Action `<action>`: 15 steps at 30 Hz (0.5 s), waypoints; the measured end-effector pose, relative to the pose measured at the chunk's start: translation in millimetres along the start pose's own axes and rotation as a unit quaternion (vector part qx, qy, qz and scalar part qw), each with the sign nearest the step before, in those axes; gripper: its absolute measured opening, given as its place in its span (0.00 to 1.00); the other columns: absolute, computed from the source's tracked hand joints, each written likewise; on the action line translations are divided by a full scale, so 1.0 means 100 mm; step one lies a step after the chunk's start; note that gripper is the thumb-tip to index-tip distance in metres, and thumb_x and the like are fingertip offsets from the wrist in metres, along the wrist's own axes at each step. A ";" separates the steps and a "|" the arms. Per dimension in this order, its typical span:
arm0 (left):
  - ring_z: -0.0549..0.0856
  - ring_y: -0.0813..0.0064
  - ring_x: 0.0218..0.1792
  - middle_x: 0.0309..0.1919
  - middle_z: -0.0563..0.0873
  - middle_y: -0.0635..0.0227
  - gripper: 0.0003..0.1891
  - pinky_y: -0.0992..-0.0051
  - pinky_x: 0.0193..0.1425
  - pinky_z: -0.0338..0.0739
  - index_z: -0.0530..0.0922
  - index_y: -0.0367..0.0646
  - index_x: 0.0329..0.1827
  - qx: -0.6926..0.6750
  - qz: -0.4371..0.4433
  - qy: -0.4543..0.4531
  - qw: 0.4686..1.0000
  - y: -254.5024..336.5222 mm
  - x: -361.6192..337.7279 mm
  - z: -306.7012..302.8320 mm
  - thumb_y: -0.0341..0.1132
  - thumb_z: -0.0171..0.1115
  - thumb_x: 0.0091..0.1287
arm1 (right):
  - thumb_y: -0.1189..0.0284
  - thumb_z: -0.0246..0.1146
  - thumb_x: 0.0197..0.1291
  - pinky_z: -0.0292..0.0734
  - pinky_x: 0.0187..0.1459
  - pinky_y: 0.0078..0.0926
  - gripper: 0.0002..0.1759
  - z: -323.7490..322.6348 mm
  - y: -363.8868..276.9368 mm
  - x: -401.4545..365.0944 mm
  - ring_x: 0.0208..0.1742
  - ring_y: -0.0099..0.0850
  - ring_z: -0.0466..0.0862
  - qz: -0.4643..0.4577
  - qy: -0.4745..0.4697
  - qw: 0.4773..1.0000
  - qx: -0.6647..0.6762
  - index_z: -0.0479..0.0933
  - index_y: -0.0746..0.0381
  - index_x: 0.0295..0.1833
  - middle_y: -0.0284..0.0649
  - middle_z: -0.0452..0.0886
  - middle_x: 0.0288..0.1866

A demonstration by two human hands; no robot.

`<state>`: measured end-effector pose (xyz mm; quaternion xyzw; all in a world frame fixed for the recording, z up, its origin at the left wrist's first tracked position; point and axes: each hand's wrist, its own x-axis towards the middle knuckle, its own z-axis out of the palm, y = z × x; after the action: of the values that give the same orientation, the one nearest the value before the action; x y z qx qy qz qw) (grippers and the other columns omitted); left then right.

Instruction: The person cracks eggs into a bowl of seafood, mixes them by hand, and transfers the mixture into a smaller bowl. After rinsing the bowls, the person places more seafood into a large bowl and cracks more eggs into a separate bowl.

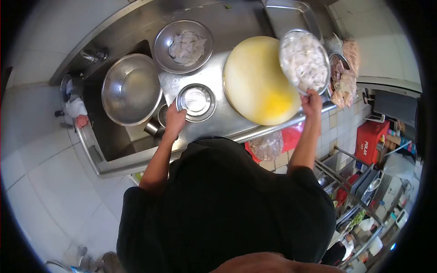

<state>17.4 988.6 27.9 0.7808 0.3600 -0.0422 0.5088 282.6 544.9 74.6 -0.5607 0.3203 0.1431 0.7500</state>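
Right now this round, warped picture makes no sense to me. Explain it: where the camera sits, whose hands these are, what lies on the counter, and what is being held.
There is no machine here. A person is working with two bare hands. The one picture comes from a camera worn on that person's head and looking down, so the dark shirt fills the bottom and the wide lens bends the edges.

The surface is a steel counter with a sink at its left end. A large colander sits over the sink. On the counter are a round yellow chopping board, a wide bowl of pale pieces and a small steel bowl.

The left hand is at the small steel bowl's rim, but I cannot tell whether it grips it. The right hand holds up a tilted bowl heaped with pale chopped pieces, above the board's right edge.
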 end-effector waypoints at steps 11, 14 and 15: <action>0.86 0.68 0.40 0.49 0.82 0.57 0.22 0.72 0.35 0.87 0.70 0.36 0.64 -0.124 -0.089 -0.103 0.983 -0.09 0.02 0.12 0.27 0.55 0.66 | 0.77 0.56 0.60 0.88 0.28 0.31 0.18 0.16 0.84 -1.02 0.34 0.37 0.85 0.079 -0.081 0.993 -0.016 0.70 0.76 0.54 0.51 0.82 0.45; 0.86 0.71 0.39 0.47 0.84 0.58 0.22 0.73 0.37 0.85 0.70 0.37 0.63 -0.143 -0.058 -0.096 0.983 -0.11 -0.05 0.09 0.30 0.59 0.67 | 0.71 0.63 0.58 0.86 0.39 0.34 0.26 0.18 0.59 -1.18 0.38 0.42 0.85 -0.015 -0.023 0.969 -0.245 0.69 0.75 0.58 0.53 0.82 0.47; 0.86 0.71 0.38 0.47 0.84 0.59 0.22 0.73 0.37 0.84 0.70 0.37 0.64 -0.143 -0.047 -0.090 0.984 -0.09 -0.08 0.07 0.31 0.60 0.67 | 0.69 0.65 0.57 0.84 0.43 0.35 0.29 0.32 0.46 -1.36 0.40 0.44 0.85 -0.143 0.044 0.921 -0.359 0.69 0.74 0.60 0.54 0.81 0.49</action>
<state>7.9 980.3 20.9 0.6753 0.3512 -0.0840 0.6431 164.0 609.7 132.7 -0.8381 0.1966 0.1152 0.4957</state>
